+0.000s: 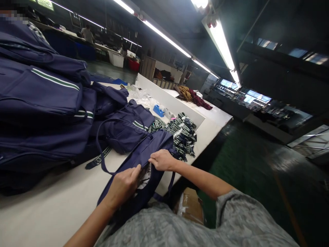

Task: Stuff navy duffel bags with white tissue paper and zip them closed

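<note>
A navy bag [154, 142] lies at the table's front edge, its opening towards me with a pale lining showing inside. My left hand [124, 183] is closed on the near-left edge of that opening. On the other side of the gap, my right hand [162, 160] pinches the bag's edge. Another navy bag [125, 128] with a green and white stripe lies just behind it. Large stacked navy bags [51, 89] fill the left side. Beyond my right hand is a pile of patterned straps [182, 133].
A white table [33, 219] runs under everything, with a low white divider [167, 99] behind. A blue tape dispenser [158, 110] stands near plastic wrappings. A cardboard box [190, 206] is below the edge. Brown and maroon cloth [197, 98] lies farther back; a person [87, 34] is far off.
</note>
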`<state>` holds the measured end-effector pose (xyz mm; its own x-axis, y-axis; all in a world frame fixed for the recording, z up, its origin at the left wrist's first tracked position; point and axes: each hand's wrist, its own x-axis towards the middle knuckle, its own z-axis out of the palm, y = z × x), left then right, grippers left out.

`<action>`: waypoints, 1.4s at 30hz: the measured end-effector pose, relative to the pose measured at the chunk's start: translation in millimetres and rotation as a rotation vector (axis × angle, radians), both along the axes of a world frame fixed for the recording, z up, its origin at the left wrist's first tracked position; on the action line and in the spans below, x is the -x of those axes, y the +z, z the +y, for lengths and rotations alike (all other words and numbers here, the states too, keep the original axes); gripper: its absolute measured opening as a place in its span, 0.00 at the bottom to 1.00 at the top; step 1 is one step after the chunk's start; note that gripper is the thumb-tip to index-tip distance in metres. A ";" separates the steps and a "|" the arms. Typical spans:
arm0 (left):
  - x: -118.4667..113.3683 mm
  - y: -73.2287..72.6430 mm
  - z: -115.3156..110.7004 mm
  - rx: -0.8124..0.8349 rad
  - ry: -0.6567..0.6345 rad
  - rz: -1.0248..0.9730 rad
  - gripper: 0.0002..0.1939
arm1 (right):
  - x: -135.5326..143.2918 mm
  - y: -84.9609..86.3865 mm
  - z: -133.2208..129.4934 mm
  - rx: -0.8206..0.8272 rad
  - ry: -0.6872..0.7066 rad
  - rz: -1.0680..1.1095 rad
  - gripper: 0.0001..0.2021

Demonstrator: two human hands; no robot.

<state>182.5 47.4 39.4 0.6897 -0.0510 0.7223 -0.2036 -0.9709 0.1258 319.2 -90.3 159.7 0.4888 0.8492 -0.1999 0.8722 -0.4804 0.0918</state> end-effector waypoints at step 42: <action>-1.5 21.8 -43.3 0.252 0.476 0.438 0.11 | -56.2 -58.8 0.9 -0.431 0.414 0.384 0.25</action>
